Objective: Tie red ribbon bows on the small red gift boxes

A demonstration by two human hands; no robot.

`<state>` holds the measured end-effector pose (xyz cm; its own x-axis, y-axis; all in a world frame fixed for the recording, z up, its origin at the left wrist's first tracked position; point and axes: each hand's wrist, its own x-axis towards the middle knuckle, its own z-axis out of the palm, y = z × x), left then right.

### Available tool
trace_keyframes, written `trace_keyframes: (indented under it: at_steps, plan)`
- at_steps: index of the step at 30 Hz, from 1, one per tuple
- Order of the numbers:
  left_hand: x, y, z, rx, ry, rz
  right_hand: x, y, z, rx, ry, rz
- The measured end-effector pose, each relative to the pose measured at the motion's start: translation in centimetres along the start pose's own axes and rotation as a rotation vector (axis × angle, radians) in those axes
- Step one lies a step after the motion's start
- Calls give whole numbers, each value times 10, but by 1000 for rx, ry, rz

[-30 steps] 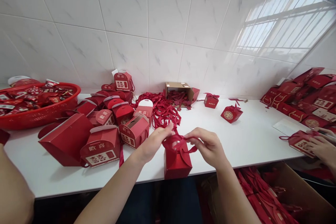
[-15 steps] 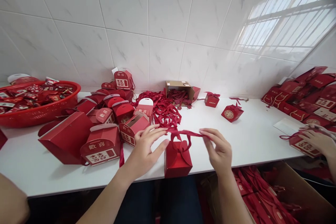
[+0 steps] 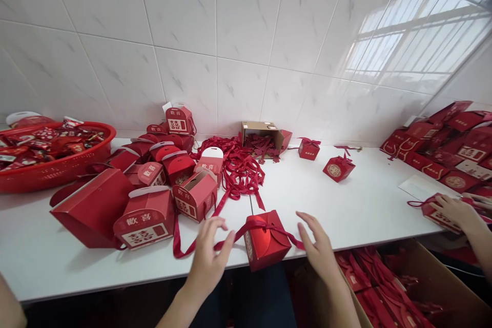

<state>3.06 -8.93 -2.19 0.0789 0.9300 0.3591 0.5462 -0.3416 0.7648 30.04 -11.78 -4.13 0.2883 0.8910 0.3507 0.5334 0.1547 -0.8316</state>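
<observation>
A small red gift box point(image 3: 274, 253) with curved closing flaps sits at the table's front edge, turned at an angle. A dark red ribbon point(image 3: 249, 226) lies across its top and trails off both sides. To the left of the box, my left hand point(image 3: 207, 261) is open, its thumb and fingers apart, with the ribbon passing behind them. On the other side my right hand point(image 3: 319, 248) is open too, fingers spread beside the ribbon's short end; whether it touches that end I cannot tell.
Several red gift boxes point(image 3: 146, 215) stand at left beside a red basket point(image 3: 92, 148) of wrapped sweets. Tangled ribbon point(image 3: 242, 171) lies by a cardboard box point(image 3: 255, 125). Two tied boxes point(image 3: 338, 169) sit behind. Another person's hand point(image 3: 449, 210) holds a box at far right.
Both hands have let go of the ribbon they held stretched above the box and moved down and apart. The ribbon has dropped across the box, which has turned and shifted slightly right.
</observation>
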Motion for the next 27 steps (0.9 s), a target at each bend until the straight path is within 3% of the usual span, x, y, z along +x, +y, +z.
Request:
trace_keyframes:
  at_steps: [2,4,7,10,14,16,19,23,25,27]
  plan:
    - [10,13,14,-113,-168,-30,3,-21,14,59,-207,32]
    - [17,19,23,-130,-277,-38,1,-34,25,73,-290,84]
    - [21,21,21,-58,-316,-14,-7,-37,36,35,-281,145]
    - [26,14,7,-57,-362,-21,-12,-30,38,19,-244,163]
    - [40,-6,-11,-148,-505,-114,-10,-24,22,92,-105,111]
    - [49,-16,-17,-147,-600,-170,-9,-26,10,97,-148,18]
    - [61,-22,-25,-136,-853,-205,-6,-30,1,-72,-226,-143]
    - [67,-9,-34,-203,-1260,-182,-4,-38,11,-201,16,-181]
    - [63,6,-35,-316,-1257,-165,-3,-46,19,-120,51,-166]
    - [53,24,-32,-402,-1070,-144,-4,-59,26,9,-42,-124]
